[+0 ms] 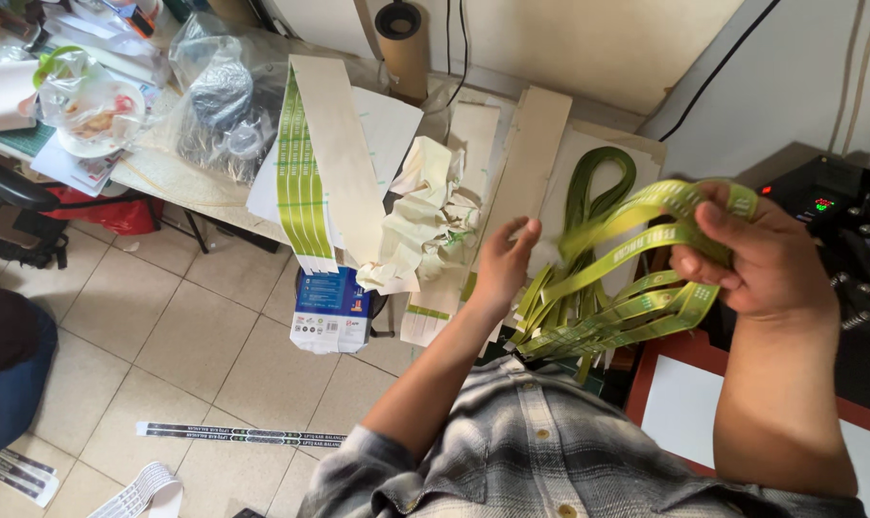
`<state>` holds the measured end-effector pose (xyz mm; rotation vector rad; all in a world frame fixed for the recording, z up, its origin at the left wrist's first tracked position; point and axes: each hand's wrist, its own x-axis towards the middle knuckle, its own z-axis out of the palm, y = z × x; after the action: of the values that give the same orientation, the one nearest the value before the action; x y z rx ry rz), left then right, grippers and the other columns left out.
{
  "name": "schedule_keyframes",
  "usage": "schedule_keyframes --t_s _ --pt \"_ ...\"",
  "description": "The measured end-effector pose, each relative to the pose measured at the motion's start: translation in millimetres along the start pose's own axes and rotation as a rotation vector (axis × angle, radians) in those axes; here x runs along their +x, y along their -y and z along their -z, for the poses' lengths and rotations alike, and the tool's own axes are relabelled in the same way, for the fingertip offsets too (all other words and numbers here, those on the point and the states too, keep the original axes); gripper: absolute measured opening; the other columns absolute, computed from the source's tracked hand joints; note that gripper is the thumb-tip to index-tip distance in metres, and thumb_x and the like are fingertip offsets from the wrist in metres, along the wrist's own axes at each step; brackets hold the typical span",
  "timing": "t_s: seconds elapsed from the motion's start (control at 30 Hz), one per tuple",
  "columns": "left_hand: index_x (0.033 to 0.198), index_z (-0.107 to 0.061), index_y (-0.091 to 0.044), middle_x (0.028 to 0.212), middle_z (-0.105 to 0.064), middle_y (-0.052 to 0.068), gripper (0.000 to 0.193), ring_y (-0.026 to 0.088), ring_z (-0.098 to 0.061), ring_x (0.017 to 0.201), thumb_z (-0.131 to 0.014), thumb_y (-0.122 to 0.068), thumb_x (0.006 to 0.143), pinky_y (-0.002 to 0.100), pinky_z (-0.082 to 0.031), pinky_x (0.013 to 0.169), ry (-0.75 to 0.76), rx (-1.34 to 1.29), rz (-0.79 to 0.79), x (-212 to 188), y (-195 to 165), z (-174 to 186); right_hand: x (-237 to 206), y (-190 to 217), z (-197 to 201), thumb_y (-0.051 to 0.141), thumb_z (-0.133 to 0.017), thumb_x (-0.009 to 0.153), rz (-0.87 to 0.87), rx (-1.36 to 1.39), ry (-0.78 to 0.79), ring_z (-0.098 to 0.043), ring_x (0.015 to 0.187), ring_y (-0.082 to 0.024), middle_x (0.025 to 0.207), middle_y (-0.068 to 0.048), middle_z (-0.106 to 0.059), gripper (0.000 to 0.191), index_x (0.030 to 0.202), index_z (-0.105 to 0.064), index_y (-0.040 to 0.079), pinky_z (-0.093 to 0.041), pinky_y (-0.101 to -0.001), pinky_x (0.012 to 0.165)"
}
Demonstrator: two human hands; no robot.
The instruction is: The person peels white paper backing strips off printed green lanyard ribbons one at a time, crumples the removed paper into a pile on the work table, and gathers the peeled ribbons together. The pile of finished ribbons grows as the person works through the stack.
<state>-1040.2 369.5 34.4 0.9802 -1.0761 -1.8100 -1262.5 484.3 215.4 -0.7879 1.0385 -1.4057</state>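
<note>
My right hand (756, 254) grips a bunch of green printed lanyard straps (646, 288), looped over the fingers with their ends hanging down to the left. My left hand (502, 264) is raised beside the bunch, fingers apart, empty, close to the hanging strap ends and a blurred strap end near its fingertips. Behind the hands, a dark green strap loop (598, 177) lies on beige paper strips (531, 158).
A table (166, 173) holds crumpled paper (430, 216), a green printed sheet (300, 182), plastic bags and a cardboard tube (401, 43). A blue-white box (331, 307) sits below. Printed strips (238, 435) lie on the tiled floor. A black machine (838, 206) stands at right.
</note>
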Motion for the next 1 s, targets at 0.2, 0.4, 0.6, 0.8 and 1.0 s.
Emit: schedule_keyframes --t_s 0.2,0.4,0.6,0.8,1.0 --pt "0.101 -0.072 0.001 0.078 -0.059 0.001 0.037 0.013 -0.055 0.071 -0.054 -0.031 0.11 0.029 -0.044 0.064 -0.077 0.293 -0.13 18 63 26 -7 -8 15 0.017 -0.061 0.104 -0.04 -0.01 -0.105 -0.044 0.054 -0.008 0.085 -0.008 -0.067 0.019 0.115 -0.068 0.003 -0.03 -0.0206 0.049" --pt "0.092 -0.06 -0.001 0.088 -0.059 0.01 0.034 0.021 -0.053 0.081 -0.051 -0.028 0.111 0.037 -0.044 0.073 -0.286 0.107 -0.158 22 64 121 -18 -3 22 0.023 -0.065 0.109 0.087 0.13 -0.099 -0.035 0.048 -0.005 0.067 0.001 -0.051 0.019 0.115 -0.069 0.006 -0.029 -0.0242 0.053" --pt "0.092 -0.054 -0.004 0.079 -0.055 0.005 0.022 0.016 -0.051 0.066 -0.049 -0.021 0.105 0.031 -0.044 0.059 -0.035 -0.109 0.063 -23 -7 112 -17 -8 2 0.03 -0.066 0.105 0.14 0.125 -0.123 -0.034 0.051 -0.007 0.072 0.002 -0.049 0.026 0.12 -0.066 0.008 -0.029 -0.027 0.057" --pt "0.116 -0.068 -0.006 0.069 -0.047 -0.007 0.027 0.004 -0.039 0.055 -0.059 -0.03 0.107 0.021 -0.033 0.048 0.411 -0.295 0.192 -66 -59 38 -19 -38 -37 0.027 -0.064 0.109 0.235 0.334 -0.026 -0.029 0.047 -0.005 0.066 0.006 -0.042 0.02 0.121 -0.065 0.011 -0.026 -0.0253 0.052" --pt "0.107 -0.073 -0.011 0.072 -0.059 -0.01 0.025 0.002 -0.042 0.058 -0.065 -0.034 0.1 0.021 -0.032 0.051 0.414 -0.013 0.275 -74 -45 8 -18 -74 -64 0.025 -0.06 0.11 0.195 0.406 0.008 -0.028 0.046 -0.004 0.066 0.006 -0.042 0.018 0.118 -0.064 0.01 -0.025 -0.0242 0.05"
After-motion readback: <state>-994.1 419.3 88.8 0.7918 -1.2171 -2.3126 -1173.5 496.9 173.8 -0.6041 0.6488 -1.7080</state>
